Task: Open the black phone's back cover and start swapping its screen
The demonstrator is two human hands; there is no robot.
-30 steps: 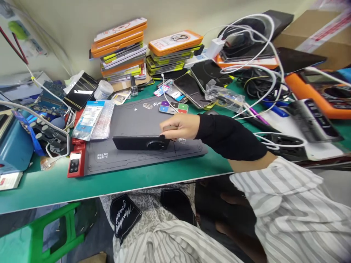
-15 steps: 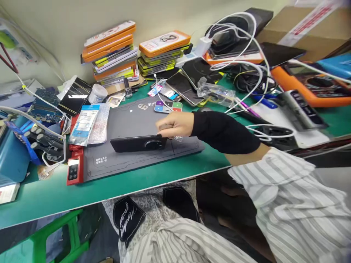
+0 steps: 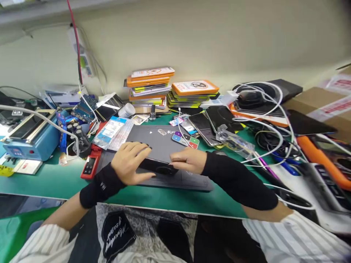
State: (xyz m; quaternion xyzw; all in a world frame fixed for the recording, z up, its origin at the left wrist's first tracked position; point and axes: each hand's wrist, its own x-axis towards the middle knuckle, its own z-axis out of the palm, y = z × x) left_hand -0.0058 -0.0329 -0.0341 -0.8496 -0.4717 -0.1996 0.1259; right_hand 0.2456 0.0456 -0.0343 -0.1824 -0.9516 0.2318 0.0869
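A black smartphone (image 3: 157,167) with a round camera bump stands on its long edge over the dark grey work mat (image 3: 142,133). My right hand (image 3: 189,160) pinches its right end, thumb and fingers closed. At the left end is my left hand (image 3: 131,162), its fingers stretched across the phone's top edge and its thumb held apart in front. Whether those fingers touch the phone cannot be made out. Behind the phone lies a small tray with coloured squares (image 3: 185,139), a white cable crossing it.
Flat orange boxes (image 3: 195,87) are stacked at the back wall. Several phones (image 3: 204,128), plastic bags and tangled white cables (image 3: 276,98) crowd the right. On the left stand a blue machine (image 3: 35,144), a red device with buttons (image 3: 89,166) and plastic-wrapped packets (image 3: 109,131).
My left hand has come into view and reached the phone's left end. My right hand still grips the phone. The camera view has shifted, showing more wall.
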